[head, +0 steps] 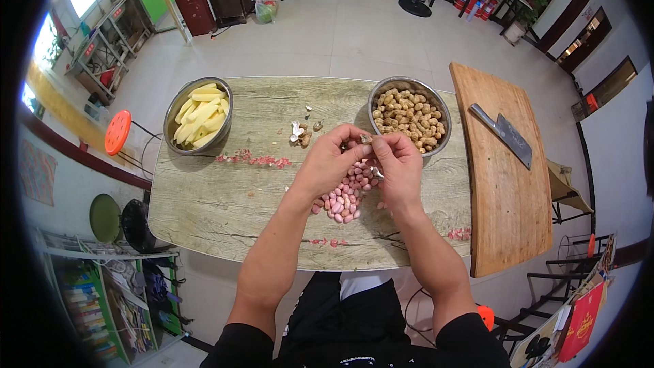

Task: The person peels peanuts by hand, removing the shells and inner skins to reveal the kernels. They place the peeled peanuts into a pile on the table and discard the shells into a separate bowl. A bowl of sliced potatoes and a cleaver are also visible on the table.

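My left hand (337, 158) and my right hand (397, 161) meet above the table, their fingertips on a peanut shell (366, 139) held between them. Under and in front of the hands lies a loose pile of shelled pink peanuts (343, 199). Just beyond my right hand stands a steel bowl (447, 128) of unshelled peanuts (406, 115). Broken peanut shells (301, 135) lie to the left of my hands. At the table's far left corner is a second steel bowl (229, 112), filled with peeled yellow pieces (202, 115), perhaps potato.
The table (214, 209) has a wood-look top with red printed marks. On its right side lies a thick wooden cutting board (511, 214) bearing a cleaver (511, 138). An orange stool (118, 132) stands beyond the left edge; shelves (102, 296) are at lower left.
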Demonstrator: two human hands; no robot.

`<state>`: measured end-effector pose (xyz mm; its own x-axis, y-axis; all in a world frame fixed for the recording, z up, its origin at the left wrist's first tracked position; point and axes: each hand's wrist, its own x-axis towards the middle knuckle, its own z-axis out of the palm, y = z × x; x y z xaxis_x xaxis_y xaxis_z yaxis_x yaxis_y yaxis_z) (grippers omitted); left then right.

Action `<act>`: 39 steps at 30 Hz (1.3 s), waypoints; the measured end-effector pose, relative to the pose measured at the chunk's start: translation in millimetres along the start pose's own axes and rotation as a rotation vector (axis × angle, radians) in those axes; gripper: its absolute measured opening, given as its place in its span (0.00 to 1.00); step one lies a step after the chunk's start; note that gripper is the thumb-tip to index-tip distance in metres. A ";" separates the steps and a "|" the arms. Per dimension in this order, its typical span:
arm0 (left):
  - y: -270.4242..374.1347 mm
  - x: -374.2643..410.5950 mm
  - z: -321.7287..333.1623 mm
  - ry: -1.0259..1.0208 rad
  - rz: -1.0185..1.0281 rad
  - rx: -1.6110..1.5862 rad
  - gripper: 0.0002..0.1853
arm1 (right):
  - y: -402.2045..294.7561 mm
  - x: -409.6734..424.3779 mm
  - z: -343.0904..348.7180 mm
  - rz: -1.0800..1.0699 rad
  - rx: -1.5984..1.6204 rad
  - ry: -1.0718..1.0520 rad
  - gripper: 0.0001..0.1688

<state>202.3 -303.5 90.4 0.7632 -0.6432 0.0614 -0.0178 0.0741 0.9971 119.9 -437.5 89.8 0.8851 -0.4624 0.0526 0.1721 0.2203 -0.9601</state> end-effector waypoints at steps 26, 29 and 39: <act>6.0 -4.5 1.9 0.143 0.439 0.587 0.14 | -3.3 -3.2 3.0 -0.238 -0.493 0.122 0.07; 2.7 -4.7 3.5 0.157 0.432 0.591 0.14 | -4.4 -3.9 4.2 -0.261 -0.553 0.129 0.06; -2.7 -3.5 6.5 0.190 0.423 0.582 0.12 | -6.6 -3.4 3.2 -0.224 -0.517 0.117 0.06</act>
<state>195.5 -306.4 87.8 0.7126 -0.5026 0.4894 -0.6342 -0.1632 0.7557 117.1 -434.7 96.8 0.7925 -0.5478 0.2682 0.0906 -0.3290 -0.9400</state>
